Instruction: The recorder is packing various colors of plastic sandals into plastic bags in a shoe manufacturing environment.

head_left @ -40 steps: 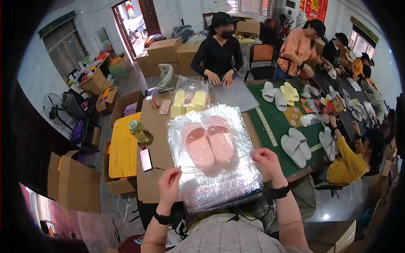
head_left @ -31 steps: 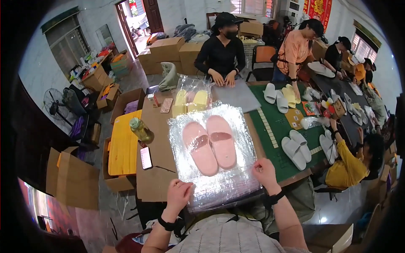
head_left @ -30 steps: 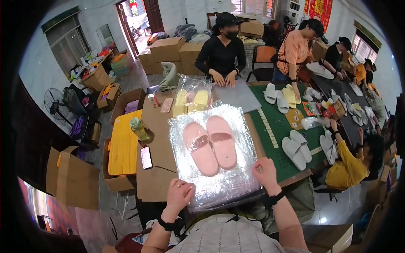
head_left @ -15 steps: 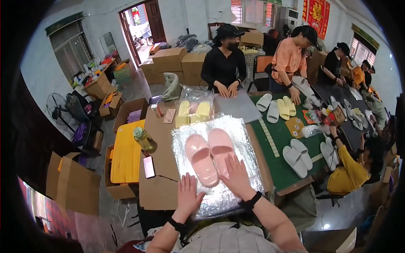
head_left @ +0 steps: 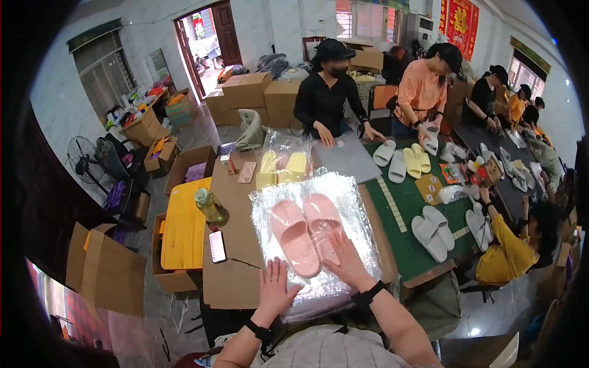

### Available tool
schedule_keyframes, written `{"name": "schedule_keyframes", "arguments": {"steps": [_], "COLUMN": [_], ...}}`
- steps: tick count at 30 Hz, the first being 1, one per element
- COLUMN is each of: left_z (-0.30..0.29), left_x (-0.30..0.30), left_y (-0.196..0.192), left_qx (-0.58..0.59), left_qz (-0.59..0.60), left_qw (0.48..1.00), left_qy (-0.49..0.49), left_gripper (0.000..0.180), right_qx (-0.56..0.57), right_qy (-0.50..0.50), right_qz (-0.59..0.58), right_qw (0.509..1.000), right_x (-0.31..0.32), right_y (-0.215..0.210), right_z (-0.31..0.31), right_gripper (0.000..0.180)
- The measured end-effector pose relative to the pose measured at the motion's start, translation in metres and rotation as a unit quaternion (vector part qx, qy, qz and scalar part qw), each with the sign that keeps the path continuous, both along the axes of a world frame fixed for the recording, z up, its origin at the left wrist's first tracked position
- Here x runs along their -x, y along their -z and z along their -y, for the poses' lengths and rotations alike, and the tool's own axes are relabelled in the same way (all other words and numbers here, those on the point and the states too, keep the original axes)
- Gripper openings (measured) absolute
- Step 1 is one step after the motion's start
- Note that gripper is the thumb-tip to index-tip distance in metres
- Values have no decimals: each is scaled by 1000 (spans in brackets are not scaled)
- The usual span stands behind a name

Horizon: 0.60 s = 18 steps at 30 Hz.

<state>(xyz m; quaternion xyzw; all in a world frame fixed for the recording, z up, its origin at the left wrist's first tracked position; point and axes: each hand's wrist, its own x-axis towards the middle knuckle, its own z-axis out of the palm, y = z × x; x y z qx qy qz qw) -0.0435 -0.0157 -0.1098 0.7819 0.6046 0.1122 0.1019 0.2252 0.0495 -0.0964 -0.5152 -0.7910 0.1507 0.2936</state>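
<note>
2 slippers [head_left: 293,239] on slick-looking foil [head_left: 359,205], L hand [head_left: 277,288] + R hand [head_left: 348,260] flat, gripping 0! Uneven push cd skid 'em.

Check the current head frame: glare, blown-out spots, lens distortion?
Head view: glare whitens parts of the silvery stack under the pink slippers; head view: the doorway is largely blown out; head view: fisheye corners go black, and the window at left leans.

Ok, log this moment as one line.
pink slippers: side by side on silvery plastic | left hand: open, at its lower left | right hand: open, over right slipper's heel
</note>
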Motion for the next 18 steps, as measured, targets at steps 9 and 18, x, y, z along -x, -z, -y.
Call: {"name": "schedule_keyframes", "arguments": {"steps": [9,18], "left_z": [1,3], "left_x": [2,0], "left_y": [5,1], "left_qx": [-26,26], "left_qz": [12,34], "left_qw": [1000,999], "left_qy": [-2,-8], "left_gripper": [91,92], "right_qx": [-18,66], "right_qy": [108,146], "right_qz": [-35,72], "right_qw": [993,984], "right_x": [57,86], "right_y": [-73,-36], "right_z": [-19,-72], "right_gripper": [35,32]}}
